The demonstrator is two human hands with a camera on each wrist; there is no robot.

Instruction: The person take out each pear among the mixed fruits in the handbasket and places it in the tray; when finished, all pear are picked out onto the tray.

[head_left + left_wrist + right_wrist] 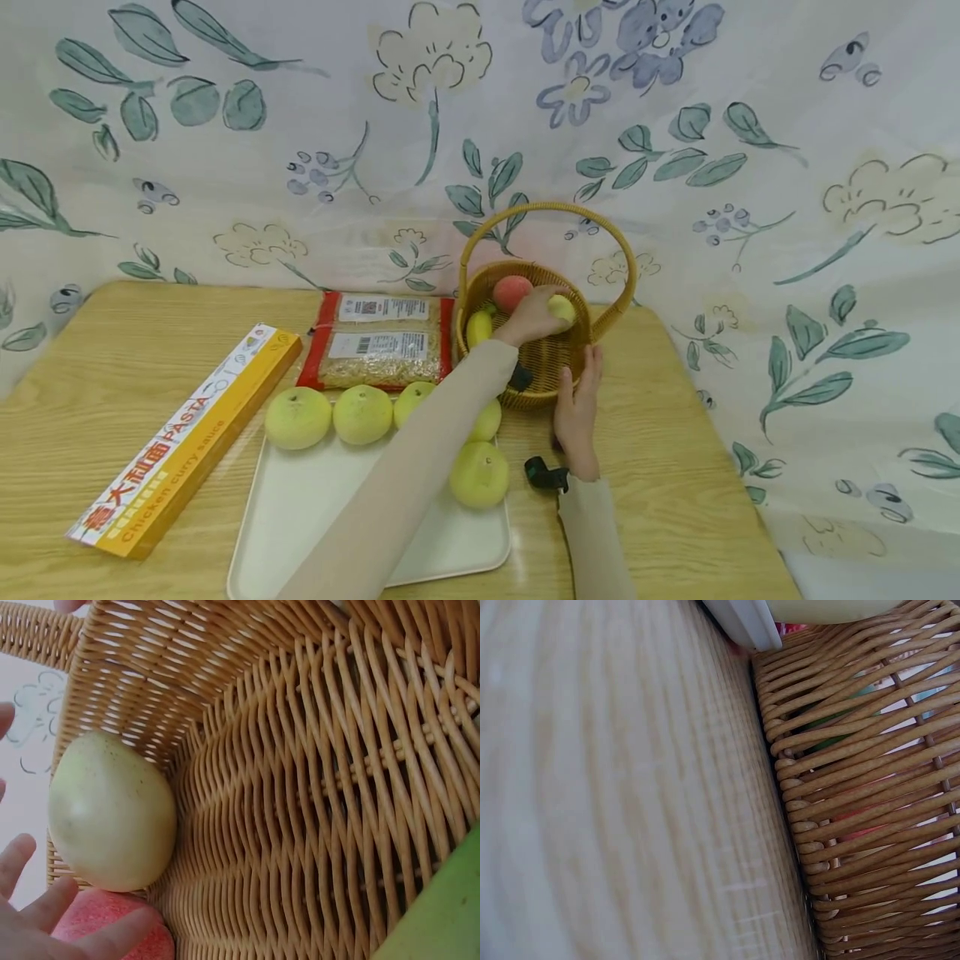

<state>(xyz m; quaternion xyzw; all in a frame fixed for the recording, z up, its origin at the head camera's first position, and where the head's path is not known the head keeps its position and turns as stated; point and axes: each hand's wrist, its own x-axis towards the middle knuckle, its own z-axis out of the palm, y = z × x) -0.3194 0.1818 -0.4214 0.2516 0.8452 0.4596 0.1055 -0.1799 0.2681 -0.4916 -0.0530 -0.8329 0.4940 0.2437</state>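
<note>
My left hand (532, 317) is inside the wicker basket (551, 398), its fingers spread. Close to those fingers, a pale yellow-green fruit (112, 814), pear-like in shape, leans against the basket wall. A pinkish-red fruit (513, 293), which looks like a peach, lies beside it, partly behind my left fingers in the left wrist view. A long yellow fruit (478, 327), greenish in the left wrist view, sits at the basket's left side. My right hand (579, 408) rests along the basket's outer right side with fingers straight; it is out of sight in the right wrist view.
Left of the basket lie clear packs of dry food (378, 342) with red edges. A white tray (315, 508) in front carries several round yellow-green fruits (298, 418). Further left is a yellow pasta box (187, 442). A flowered cloth (337, 125) hangs behind the table.
</note>
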